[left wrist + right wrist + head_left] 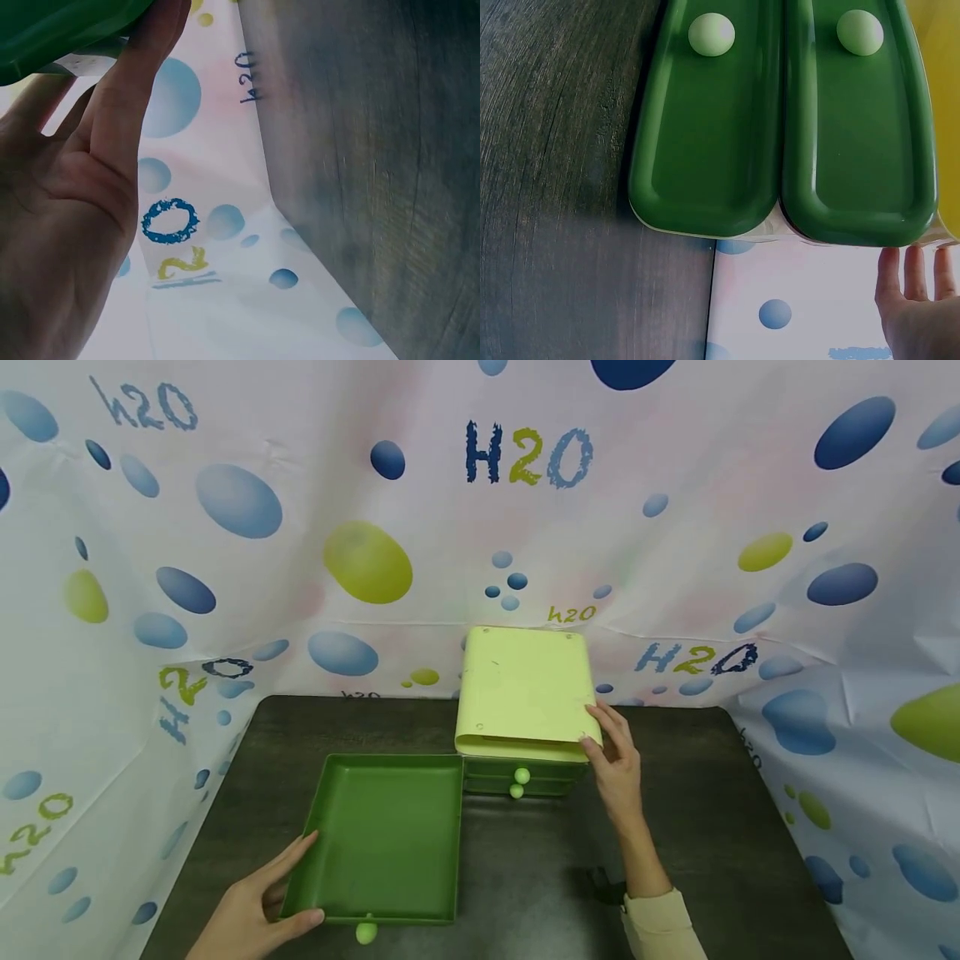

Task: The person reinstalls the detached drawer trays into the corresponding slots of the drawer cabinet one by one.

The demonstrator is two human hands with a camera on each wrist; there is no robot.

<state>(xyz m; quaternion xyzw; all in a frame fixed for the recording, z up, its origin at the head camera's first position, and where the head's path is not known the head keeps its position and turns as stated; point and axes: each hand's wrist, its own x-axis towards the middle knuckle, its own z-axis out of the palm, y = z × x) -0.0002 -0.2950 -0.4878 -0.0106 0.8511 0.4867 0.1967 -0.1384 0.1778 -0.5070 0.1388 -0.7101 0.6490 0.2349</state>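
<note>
My left hand point(258, 902) grips a shallow green drawer point(386, 839) at its front left corner, thumb on the front rim and fingers along the left side. The drawer is out of its cabinet and has nothing inside; a light green round knob point(366, 932) sits on its front. In the left wrist view, the fingers lie beneath the green corner. My right hand point(619, 768) touches the right side of the pale yellow cabinet point(528, 685), thumb near its front edge. The right wrist view shows straight fingers point(915, 274) against that side.
Below the cabinet's open top slot are two green drawers point(859, 142), pushed in, each with a round knob. The cabinet stands at the back of a dark wood table point(712, 827). White cloth point(660, 543) printed with blue and green ovals encloses the back and sides.
</note>
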